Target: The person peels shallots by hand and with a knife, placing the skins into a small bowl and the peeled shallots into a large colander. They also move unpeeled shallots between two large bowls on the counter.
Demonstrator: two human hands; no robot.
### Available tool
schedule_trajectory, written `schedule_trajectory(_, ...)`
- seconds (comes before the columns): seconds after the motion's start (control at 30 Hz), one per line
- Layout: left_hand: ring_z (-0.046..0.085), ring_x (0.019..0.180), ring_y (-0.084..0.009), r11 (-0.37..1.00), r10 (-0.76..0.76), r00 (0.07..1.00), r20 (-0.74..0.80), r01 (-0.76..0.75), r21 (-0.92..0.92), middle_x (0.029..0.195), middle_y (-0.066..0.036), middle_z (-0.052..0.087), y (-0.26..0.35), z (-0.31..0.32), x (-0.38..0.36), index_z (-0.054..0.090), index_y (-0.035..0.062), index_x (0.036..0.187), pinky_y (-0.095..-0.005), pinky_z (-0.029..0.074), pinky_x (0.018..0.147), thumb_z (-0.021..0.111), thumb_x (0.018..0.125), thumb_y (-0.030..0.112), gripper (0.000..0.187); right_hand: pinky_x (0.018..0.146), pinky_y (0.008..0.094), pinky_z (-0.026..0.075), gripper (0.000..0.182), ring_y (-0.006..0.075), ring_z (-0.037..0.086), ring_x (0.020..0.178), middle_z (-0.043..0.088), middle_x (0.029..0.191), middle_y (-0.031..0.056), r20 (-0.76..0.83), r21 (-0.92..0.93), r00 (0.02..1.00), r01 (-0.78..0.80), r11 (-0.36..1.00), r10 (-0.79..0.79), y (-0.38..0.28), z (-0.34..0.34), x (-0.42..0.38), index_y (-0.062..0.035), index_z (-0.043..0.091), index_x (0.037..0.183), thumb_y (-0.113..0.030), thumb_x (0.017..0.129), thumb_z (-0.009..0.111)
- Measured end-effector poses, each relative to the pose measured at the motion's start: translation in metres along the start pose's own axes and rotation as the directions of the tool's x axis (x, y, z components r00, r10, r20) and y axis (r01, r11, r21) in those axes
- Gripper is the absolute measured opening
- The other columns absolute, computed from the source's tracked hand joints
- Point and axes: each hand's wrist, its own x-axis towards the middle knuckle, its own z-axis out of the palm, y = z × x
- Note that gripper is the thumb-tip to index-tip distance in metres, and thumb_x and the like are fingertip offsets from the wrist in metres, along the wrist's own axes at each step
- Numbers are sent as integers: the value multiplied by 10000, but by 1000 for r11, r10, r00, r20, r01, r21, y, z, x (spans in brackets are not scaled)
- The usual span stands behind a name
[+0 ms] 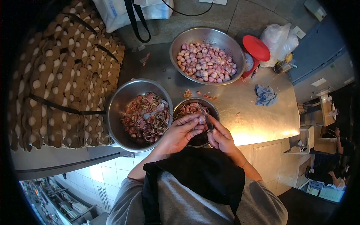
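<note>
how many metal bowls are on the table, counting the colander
3: the colander at the back, the large bowl at left, and the small bowl just right of that.

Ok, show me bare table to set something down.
The table is barest between the small bowl and the blue cloth, down to the near edge, bar one scrap. Crowded: egg trays beside the left bowl; red scale and plastic bag, far right.
</note>
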Motion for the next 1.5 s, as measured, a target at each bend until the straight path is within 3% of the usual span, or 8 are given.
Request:
schedule_trajectory(0.2, 604, 809, -154, 987, 124, 992, 13, -125, 101, 907, -80, 608, -6, -1, 3, 544, 19, 1020, -268, 507, 731, 503, 858, 62, 173, 446, 172, 315, 479, 54, 348, 464, 402, 621, -9, -45, -54, 999, -26, 998, 24, 0, 2, -1, -51, 236, 1350, -201, 920, 388)
schedule_trajectory(0.37, 597, 841, -160, 960, 190, 982, 12, -189, 206, 938, -73, 605, -7, -6, 1, 552, 25, 1015, -278, 493, 772, 543, 841, 72, 180, 496, 172, 337, 464, 51, 387, 515, 451, 661, -10, -39, -625, 960, 194, 756, -279, 15, -2, 4, -53, 275, 1339, -180, 912, 406)
schedule_trajectory(0.43, 597, 839, -161, 962, 187, 982, 0, -183, 201, 931, -70, 606, -6, -5, 1, 554, 28, 1012, -283, 493, 771, 545, 839, 69, 177, 493, 174, 331, 463, 50, 382, 516, 444, 659, -19, -58, -551, 968, 173, 816, -244, 14, -1, 4, -58, 274, 1340, -176, 912, 405)
schedule_trajectory(0.5, 597, 838, -161, 966, 185, 983, -3, -181, 185, 929, -67, 606, -6, -2, 0, 554, 31, 1013, -288, 493, 773, 540, 842, 64, 175, 471, 176, 312, 467, 46, 360, 500, 416, 639, -33, -117, -208, 993, -55, 977, 31, 5, 6, -4, -66, 260, 1347, -176, 915, 399)
schedule_trajectory(0.6, 595, 841, -159, 971, 180, 984, 1, -178, 159, 936, -65, 604, -6, 0, 0, 553, 34, 1013, -285, 489, 779, 532, 845, 57, 171, 440, 175, 277, 476, 41, 320, 472, 369, 611, -44, -100, -59, 994, -58, 997, 52, 2, 9, -3, -70, 233, 1355, -182, 919, 389)
schedule_trajectory(1.2, 602, 798, -152, 988, 143, 990, 13, -144, 53, 895, -73, 613, -9, -4, 4, 571, 32, 954, -262, 497, 748, 535, 844, 58, 119, 400, 183, 271, 498, 54, 314, 431, 362, 590, -22, -63, 0, 998, 1, 1000, -1, 8, 5, -2, -50, 203, 1355, -206, 920, 389)
schedule_trajectory(1.4, 583, 818, -142, 931, 269, 963, -7, -258, 260, 887, -84, 597, -10, 4, 3, 490, 31, 993, -268, 490, 737, 562, 806, -3, 203, 413, 184, 271, 506, 51, 316, 440, 362, 595, -29, -83, -30, 997, -14, 999, 12, 8, 7, -3, -50, 202, 1353, -211, 916, 401)
schedule_trajectory(1.5, 576, 833, -146, 790, 434, 900, 39, -401, 464, 895, -112, 580, -5, 12, -4, 369, 29, 1048, -263, 478, 750, 609, 763, -29, 378, 428, 179, 274, 508, 48, 319, 453, 365, 604, -33, -46, -36, 999, -21, 999, 19, 5, 6, -4, -56, 207, 1354, -218, 915, 406)
